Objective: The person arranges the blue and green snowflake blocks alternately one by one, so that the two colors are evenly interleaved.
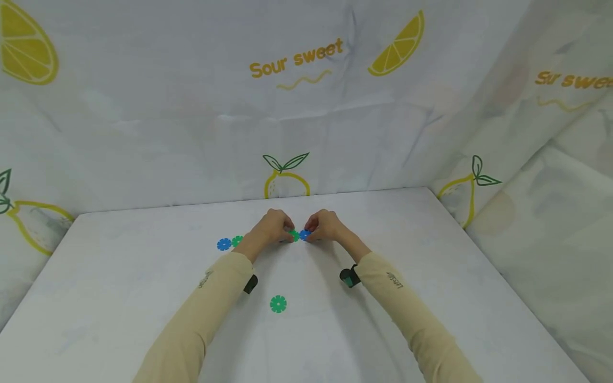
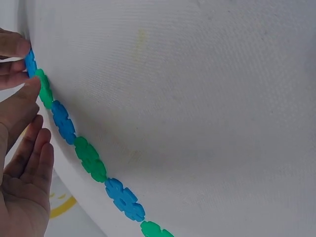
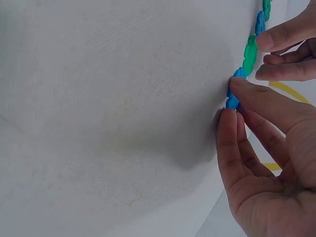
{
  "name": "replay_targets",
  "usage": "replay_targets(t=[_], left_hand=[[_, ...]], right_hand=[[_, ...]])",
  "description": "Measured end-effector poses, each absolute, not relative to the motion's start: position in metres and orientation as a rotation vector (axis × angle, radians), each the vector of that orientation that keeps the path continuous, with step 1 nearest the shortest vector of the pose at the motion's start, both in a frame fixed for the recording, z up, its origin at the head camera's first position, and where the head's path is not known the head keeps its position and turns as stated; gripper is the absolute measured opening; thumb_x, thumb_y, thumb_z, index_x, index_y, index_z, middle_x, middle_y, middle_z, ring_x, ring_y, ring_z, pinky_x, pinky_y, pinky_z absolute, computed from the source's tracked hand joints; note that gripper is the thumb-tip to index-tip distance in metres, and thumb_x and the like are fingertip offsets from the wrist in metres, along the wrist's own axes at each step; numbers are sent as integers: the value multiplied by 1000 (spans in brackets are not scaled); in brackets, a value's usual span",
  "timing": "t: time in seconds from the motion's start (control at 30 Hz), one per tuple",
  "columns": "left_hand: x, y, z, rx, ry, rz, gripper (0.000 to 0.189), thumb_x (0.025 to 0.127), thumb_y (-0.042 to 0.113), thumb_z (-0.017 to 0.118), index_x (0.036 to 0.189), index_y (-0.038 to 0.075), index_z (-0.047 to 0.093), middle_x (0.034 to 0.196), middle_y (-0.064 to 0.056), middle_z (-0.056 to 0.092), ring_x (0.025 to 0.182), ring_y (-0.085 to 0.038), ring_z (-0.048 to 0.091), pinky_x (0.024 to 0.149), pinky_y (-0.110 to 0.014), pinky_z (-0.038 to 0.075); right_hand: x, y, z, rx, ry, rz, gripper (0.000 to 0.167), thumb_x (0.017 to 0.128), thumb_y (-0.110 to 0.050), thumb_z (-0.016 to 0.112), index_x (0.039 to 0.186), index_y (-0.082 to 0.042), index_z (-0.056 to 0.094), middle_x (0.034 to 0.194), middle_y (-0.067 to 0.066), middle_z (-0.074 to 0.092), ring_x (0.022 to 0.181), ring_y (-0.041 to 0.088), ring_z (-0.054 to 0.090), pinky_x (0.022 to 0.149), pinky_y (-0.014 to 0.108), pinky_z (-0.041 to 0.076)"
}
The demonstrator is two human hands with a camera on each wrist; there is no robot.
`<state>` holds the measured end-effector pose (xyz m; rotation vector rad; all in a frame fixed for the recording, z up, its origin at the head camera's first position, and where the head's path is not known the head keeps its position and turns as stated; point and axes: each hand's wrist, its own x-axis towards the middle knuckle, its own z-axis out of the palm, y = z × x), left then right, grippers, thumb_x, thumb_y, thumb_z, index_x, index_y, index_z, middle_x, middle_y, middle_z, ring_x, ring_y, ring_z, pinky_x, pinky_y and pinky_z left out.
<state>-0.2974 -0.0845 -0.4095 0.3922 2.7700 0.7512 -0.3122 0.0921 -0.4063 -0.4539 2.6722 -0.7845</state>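
Near the back of the table, my left hand (image 1: 274, 226) holds a green notched plastic disc (image 2: 44, 91) between thumb and fingers. A blue disc (image 3: 233, 102) of the same flower-like kind is pinched by my right hand (image 1: 327, 225); it meets the green one edge to edge. From the green disc a row of alternating blue and green discs runs leftward, with a blue disc (image 2: 63, 122), a green disc (image 2: 90, 159) and another blue disc (image 2: 124, 198) in the left wrist view. In the head view my left hand and forearm hide part of this row.
A single green disc (image 1: 278, 304) lies apart on the white table (image 1: 143, 298), nearer to me. The row's left end shows a blue disc (image 1: 224, 244). A white lemon-print cloth (image 1: 191, 133) hangs behind the table's back edge.
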Motion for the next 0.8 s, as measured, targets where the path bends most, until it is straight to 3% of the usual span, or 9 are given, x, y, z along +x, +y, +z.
replay_targets(t=[0.3, 0.63, 0.8], left_hand=[[-302, -73, -415, 502, 2793, 785, 28, 81, 19, 78, 105, 7, 74, 113, -8, 68, 111, -25, 58, 97, -38, 46], [-303, -68, -422, 546, 2800, 783, 23, 80, 14, 78, 101, 5, 75, 105, -7, 71, 108, -23, 60, 95, -36, 46], [-303, -63, -420, 556, 2795, 834, 24, 78, 15, 80, 99, 5, 75, 101, -7, 71, 101, -21, 62, 91, -34, 48]], right_hand=[[-300, 106, -398, -553, 2691, -891, 24, 78, -4, 76, 101, 1, 71, 95, 11, 70, 85, 22, 66, 75, 30, 54], [-256, 108, -395, -879, 2368, -1087, 23, 82, -1, 73, 103, 6, 68, 101, 16, 69, 84, 20, 66, 76, 24, 53], [-235, 101, -400, -982, 2171, -1143, 23, 83, 0, 72, 104, 6, 68, 99, 17, 69, 80, 13, 62, 77, 23, 53]])
